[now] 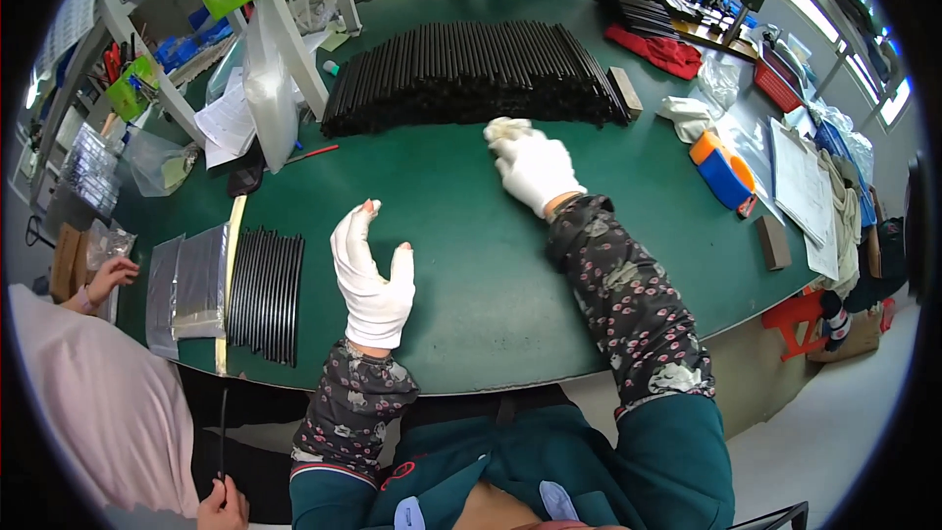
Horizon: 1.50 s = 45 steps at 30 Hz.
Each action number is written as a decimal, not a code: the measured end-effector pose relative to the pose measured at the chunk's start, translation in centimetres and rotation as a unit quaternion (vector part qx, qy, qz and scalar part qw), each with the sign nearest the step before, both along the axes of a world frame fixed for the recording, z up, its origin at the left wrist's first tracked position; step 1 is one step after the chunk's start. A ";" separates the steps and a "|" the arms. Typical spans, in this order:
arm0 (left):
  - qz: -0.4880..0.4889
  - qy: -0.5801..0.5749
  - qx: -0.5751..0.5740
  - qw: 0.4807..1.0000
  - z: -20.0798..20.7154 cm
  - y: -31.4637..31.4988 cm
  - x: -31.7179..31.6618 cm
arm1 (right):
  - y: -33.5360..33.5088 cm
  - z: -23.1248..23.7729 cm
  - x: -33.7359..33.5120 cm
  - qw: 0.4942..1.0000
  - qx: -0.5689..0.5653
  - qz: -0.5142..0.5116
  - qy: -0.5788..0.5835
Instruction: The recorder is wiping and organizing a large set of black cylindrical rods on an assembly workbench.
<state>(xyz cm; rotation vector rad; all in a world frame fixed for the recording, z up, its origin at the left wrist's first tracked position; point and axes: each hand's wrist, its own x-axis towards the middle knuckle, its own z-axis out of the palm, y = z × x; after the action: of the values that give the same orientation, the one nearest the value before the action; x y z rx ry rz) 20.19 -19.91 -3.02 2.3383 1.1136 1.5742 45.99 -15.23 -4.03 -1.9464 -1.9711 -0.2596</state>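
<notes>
Black rods (461, 57) lay rowed across the table (481, 304), just beyond our right hand (533, 167), its grip unclear; our left hand (375, 280) was spread, empty. We judged this a pick-up, calling for a light pinch.

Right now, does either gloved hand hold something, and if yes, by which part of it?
The left hand is open and holds nothing. The right hand, near the wide row of black rods, shows nothing held, but its palm is hidden.
</notes>
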 end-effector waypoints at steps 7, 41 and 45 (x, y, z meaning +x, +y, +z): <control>-0.004 -0.025 0.009 1.000 -0.6 1.5 -0.1 | -17.5 -0.1 10.1 0.965 0.047 -0.252 -0.062; 0.005 -0.078 -0.170 0.982 -4.9 2.6 -3.3 | -31.5 0.4 15.2 0.939 0.167 -0.288 -0.090; -0.007 -0.077 -0.162 0.984 -5.2 2.0 -4.2 | -24.6 3.3 12.1 0.971 0.150 -0.154 -0.106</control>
<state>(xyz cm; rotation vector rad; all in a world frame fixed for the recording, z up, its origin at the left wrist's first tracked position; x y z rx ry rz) 16.00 -17.96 -8.25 1.9770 1.2102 1.4156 58.13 -39.84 -0.74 -2.0782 -1.6203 -0.8276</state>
